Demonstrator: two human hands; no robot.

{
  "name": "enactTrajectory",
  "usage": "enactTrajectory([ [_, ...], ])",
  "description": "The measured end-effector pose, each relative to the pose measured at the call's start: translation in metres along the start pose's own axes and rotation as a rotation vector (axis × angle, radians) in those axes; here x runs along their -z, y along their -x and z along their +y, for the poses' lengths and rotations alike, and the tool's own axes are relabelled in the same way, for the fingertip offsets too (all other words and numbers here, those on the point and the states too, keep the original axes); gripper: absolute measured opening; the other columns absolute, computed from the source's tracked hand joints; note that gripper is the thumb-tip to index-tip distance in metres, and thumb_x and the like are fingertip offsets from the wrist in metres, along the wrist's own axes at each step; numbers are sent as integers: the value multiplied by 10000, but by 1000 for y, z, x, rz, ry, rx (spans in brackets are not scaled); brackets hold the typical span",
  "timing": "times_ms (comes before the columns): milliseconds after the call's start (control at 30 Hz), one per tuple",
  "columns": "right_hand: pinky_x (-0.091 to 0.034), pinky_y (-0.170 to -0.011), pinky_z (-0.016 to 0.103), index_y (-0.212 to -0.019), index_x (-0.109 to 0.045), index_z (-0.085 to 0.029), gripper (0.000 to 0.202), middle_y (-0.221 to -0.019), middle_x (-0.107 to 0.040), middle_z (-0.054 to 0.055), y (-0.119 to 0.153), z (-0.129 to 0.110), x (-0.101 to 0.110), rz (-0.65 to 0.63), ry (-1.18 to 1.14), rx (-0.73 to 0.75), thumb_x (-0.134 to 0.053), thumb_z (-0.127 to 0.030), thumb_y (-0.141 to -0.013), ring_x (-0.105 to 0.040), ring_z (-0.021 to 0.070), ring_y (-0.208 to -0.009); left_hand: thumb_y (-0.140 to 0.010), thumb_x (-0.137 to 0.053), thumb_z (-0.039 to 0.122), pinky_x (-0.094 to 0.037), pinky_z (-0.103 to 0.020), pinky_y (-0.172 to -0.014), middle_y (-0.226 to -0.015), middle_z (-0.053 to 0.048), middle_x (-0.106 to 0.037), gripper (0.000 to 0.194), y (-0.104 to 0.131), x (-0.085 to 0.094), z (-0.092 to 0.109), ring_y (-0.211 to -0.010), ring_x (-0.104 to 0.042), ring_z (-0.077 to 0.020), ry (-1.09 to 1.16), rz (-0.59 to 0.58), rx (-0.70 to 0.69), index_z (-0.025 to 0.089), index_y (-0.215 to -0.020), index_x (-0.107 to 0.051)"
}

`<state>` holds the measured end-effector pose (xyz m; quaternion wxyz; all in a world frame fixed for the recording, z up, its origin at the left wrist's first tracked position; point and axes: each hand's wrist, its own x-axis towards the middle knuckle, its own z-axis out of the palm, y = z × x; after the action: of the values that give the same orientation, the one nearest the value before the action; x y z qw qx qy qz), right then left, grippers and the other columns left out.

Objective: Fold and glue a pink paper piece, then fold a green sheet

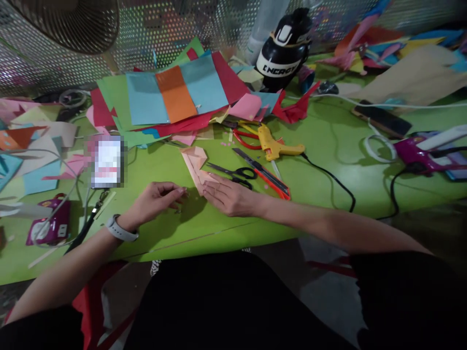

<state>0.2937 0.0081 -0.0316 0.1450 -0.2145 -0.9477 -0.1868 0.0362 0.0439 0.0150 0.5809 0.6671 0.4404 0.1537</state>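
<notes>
My right hand [229, 194] lies nearly flat with its fingers stretched out, pressing on a folded strip of light pink paper [192, 163]. The paper's upper end is creased and spreads out away from me; part of its lower end is under my fingertips. Just left of it, my left hand [162, 198] hovers near the table with loosely bent fingers, and I see nothing in it. Black-handled scissors [237, 171] lie right beyond my right hand. Beside them is a red and black box cutter [262, 173], blade side pointing away.
A yellow glue gun [275, 144] with a black cord lies behind the cutter, near red-handled pliers [248, 138]. Stacked coloured paper [146, 99] stands at the back beside a black bottle [282, 53]. A lit phone [107, 163] and purple device [51, 221] are left on the green table [219, 238].
</notes>
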Motion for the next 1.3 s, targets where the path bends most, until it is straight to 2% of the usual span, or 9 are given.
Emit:
enactTrajectory([
  [167, -486, -1072, 589, -1192, -589, -30, 289, -1087, -730, 179, -2, 10, 10, 197, -34, -43, -411, -72, -968, -666, 261, -1120, -801, -683, 608, -605, -306, -687, -958, -155, -776, 508, -10, -4, 2, -787, -748, -220, 401, -80, 344, 134, -977, -739],
  [267, -494, -1076, 552, -1201, -565, -31, 288, -1121, -715, 178, -4, 17, 22, 326, -68, 4, -411, -88, -965, -637, 258, -1168, -789, -651, 674, -595, -293, -650, -890, -159, -776, 569, -17, -14, 6, -782, -747, -231, 704, -116, 460, 124, -897, -743],
  [367, -498, -1089, 478, -1209, -560, -71, 284, -1152, -710, 147, -3, 25, 27, 366, -110, 81, -418, -105, -966, -627, 220, -1179, -809, -757, 431, -576, -213, -597, -769, -99, -767, 308, -24, -25, 9, -668, -725, -159, 888, -29, 409, 126, -844, -734],
  [433, -494, -1091, 460, -1259, -541, -146, 313, -1202, -697, 107, -3, 29, 26, 407, -122, 7, -448, -114, -962, -610, 197, -1207, -796, -787, 249, -572, -173, -588, -740, -69, -760, 154, -28, -30, 12, -627, -712, -125, 960, 64, 324, 121, -861, -729],
  [500, -498, -1073, 481, -1327, -496, -209, 384, -1273, -662, 98, -5, 30, 24, 499, -168, -221, -503, -141, -948, -581, 210, -1250, -786, -794, 197, -592, -173, -631, -763, -50, -766, 135, -32, -33, 17, -655, -723, -120, 1054, 181, 217, 132, -879, -721],
  [600, -539, -991, 493, -1347, -483, -188, 440, -1267, -648, 144, -14, 26, 21, 586, -418, -612, -579, -224, -919, -606, 259, -1204, -782, -807, 244, -610, -191, -700, -802, -20, -775, 163, -39, -38, 28, -718, -737, -119, 1191, 352, 87, 166, -887, -709],
  [733, -580, -863, 425, -1180, -603, -192, 318, -1099, -711, 106, -28, 21, 15, 569, -703, -834, -628, -332, -895, -679, 231, -998, -768, -821, 266, -600, -182, -728, -845, -2, -777, 215, -48, -46, 40, -761, -734, -105, 1259, 391, 15, 190, -935, -708],
  [933, -560, -794, 357, -1010, -666, -211, 166, -964, -731, 59, -29, 26, 8, 651, -770, -897, -598, -331, -918, -681, 197, -888, -702, -869, 290, -584, -206, -727, -877, -20, -778, 299, -51, -56, 34, -787, -733, -123, 1273, 363, 28, 188, -937, -715],
  [1300, -560, -758, 347, -973, -647, -197, 130, -895, -706, 50, -29, 21, 6, 640, -868, -893, -618, -285, -881, -659, 173, -821, -652, -895, 346, -540, -202, -684, -821, -19, -766, 338, -54, -63, 22, -745, -715, -115, 1285, 382, 46, 178, -888, -723],
])
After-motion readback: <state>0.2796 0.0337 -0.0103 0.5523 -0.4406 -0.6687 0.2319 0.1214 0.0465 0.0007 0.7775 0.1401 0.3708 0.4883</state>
